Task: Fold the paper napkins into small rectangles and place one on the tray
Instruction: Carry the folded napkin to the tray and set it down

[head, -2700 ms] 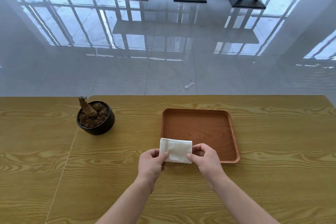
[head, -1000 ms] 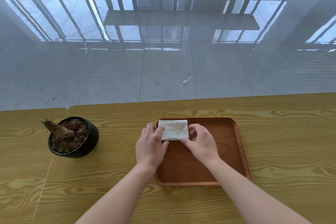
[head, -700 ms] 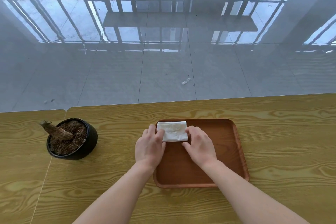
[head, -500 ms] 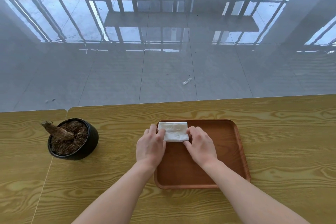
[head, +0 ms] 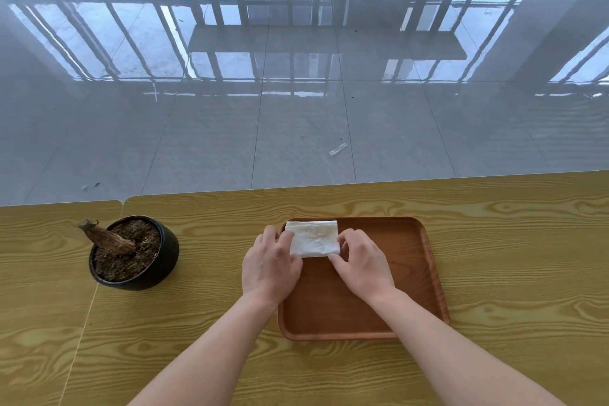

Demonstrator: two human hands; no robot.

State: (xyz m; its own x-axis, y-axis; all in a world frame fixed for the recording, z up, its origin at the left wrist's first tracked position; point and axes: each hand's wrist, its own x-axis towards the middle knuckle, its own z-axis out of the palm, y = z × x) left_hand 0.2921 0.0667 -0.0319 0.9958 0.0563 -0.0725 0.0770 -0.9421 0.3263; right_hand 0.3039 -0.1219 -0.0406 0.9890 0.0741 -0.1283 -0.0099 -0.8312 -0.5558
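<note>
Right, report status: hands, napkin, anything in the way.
Left hand and right hand pinch the folded napkin by its side edges. Napkin down in the tray, far-left corner. Plant pot off left, apart.

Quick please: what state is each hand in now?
Left hand: pinches the napkin at its left edge.
Right hand: pinches it at its right edge.

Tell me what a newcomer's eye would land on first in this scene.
The white folded napkin stands out first, at the far left corner of the brown tray on the wooden table. The left hand and right hand pinch it by its two sides. Next comes the black pot of soil with a bare stump, left of the tray.
</note>
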